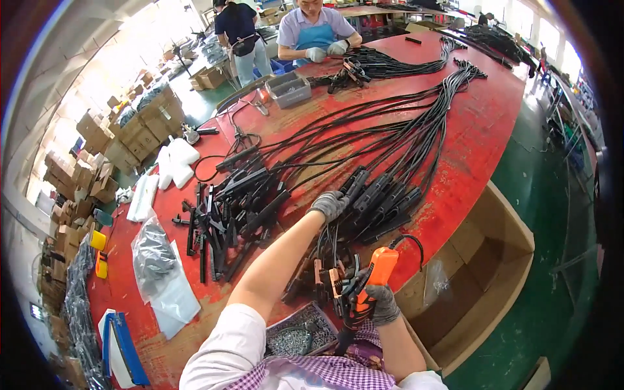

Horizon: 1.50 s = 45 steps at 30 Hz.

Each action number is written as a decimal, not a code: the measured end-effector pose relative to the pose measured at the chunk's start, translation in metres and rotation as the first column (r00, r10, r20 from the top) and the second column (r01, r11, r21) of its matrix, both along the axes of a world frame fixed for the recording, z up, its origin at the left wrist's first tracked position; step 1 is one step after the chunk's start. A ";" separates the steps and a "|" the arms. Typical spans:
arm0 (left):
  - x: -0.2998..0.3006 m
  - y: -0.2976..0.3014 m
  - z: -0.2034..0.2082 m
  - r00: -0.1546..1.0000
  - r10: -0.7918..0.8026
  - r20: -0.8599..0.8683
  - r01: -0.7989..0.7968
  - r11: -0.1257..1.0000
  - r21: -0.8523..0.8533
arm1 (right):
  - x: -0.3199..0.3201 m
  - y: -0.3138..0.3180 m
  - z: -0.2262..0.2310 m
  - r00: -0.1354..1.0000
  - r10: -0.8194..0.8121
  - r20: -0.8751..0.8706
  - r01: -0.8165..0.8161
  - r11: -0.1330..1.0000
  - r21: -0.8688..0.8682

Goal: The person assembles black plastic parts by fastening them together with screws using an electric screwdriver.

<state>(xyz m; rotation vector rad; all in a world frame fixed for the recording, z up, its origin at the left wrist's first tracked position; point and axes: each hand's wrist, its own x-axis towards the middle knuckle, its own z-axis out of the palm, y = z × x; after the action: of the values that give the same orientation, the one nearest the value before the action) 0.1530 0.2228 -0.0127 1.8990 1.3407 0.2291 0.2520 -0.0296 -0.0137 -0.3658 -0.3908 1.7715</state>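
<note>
I have: right hand, closed round an orange power tool, presumably for firm control; left hand, grip unclear to me, at black cabled handles on the red table; parts tray near, seemingly for easy reach.

Power tool, orange and black; left glove, right glove, grey; cables, black; tabletop, red, scuffed paler; wearer's apron, purple-and-white gingham; fasteners, silver-grey; carton, brown; floor, green; co-worker's apron, light blue.
</note>
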 end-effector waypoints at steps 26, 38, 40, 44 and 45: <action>-0.059 -0.161 0.066 0.376 0.700 0.607 0.658 0.259 -0.707 | -0.043 -0.017 0.077 0.989 -0.089 0.119 0.076 0.991 0.107; -0.108 -0.226 0.061 0.483 0.693 0.535 0.505 0.279 -0.817 | -0.060 -0.043 0.068 0.930 -0.167 0.326 0.214 0.970 -0.114; -0.109 -0.217 0.049 0.296 0.784 0.545 0.644 0.258 -0.721 | -0.057 -0.039 0.075 0.874 -0.193 0.446 0.289 0.945 -0.156; -0.134 -0.192 0.035 0.127 0.806 0.578 0.743 0.309 -0.594 | -0.035 -0.031 0.072 0.838 -0.338 0.428 0.377 0.926 -0.007; -0.138 -0.188 0.033 0.151 0.809 0.568 0.679 0.333 -0.654 | -0.028 -0.033 0.073 0.823 -0.390 0.413 0.414 0.910 0.032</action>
<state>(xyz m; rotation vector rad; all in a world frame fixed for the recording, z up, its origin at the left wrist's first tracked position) 0.0155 0.0343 0.0204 0.1077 0.2203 0.5116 0.2241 -0.0623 0.0594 -0.8137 -0.5162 1.2830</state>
